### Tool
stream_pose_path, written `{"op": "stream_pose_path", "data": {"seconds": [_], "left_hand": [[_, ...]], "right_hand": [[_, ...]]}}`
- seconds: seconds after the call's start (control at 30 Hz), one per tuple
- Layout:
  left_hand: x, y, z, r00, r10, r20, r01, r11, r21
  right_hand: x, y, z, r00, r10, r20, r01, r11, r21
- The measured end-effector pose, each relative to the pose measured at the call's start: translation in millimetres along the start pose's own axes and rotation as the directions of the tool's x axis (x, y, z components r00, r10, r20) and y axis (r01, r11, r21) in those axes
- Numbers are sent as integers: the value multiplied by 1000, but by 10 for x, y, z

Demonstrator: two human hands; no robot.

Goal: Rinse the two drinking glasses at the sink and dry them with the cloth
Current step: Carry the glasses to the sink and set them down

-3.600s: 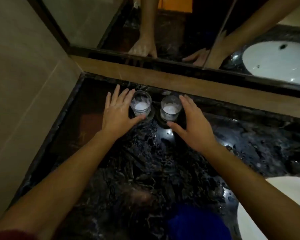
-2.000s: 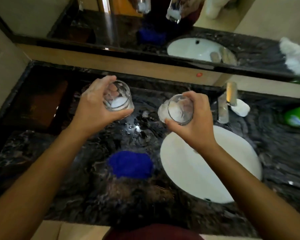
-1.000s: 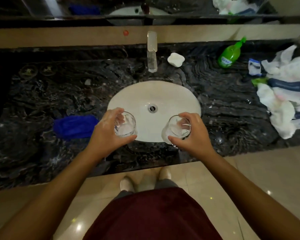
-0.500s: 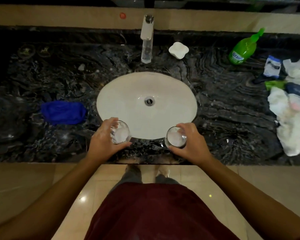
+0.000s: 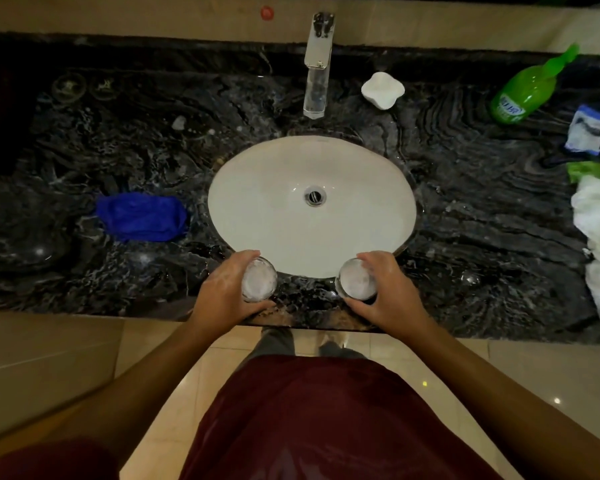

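Both glasses have dropped to the counter's near edge: left hand (image 5: 222, 292) grips the left glass (image 5: 259, 284), right hand (image 5: 387, 294) the right glass (image 5: 357, 284). Rinse one at a time under the tap (image 5: 317, 67), top centre; cloth (image 5: 142, 217) waits centre-left.

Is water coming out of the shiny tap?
No, the silver tap shows no stream, and the white oval sink below it looks dry.

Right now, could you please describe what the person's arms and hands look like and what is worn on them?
Both forearms are bare from the lower frame edge to the wrists, with no sleeve covering them. The left hand and right hand wear no gloves, and no watch, ring or bracelet is visible. A dark red sleeve shows at the left upper arm; the garment over the torso is also dark red.
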State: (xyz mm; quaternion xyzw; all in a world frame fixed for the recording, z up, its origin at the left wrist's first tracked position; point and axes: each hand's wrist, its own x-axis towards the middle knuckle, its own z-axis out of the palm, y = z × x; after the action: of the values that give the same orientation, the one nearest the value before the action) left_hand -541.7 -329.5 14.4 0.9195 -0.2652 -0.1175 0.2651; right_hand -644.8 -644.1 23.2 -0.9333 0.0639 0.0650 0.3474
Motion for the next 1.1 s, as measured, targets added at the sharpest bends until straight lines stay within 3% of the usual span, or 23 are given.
{"op": "stream_pose_path", "data": {"seconds": [0.7, 0.9, 1.1], "left_hand": [[-31, -26, -53, 998, -2, 62, 4, 1000, -29], [251, 445, -108, 986, 160, -40, -158, 986, 53], [542, 898, 240, 962, 213, 169, -221, 975, 36]], "right_hand": [[-17, 26, 1, 998, -13, 60, 11, 999, 35], [-80, -13, -117, 998, -38, 48, 32, 993, 114], [-72, 64, -247, 993, 119, -21, -108, 952, 287]]}}
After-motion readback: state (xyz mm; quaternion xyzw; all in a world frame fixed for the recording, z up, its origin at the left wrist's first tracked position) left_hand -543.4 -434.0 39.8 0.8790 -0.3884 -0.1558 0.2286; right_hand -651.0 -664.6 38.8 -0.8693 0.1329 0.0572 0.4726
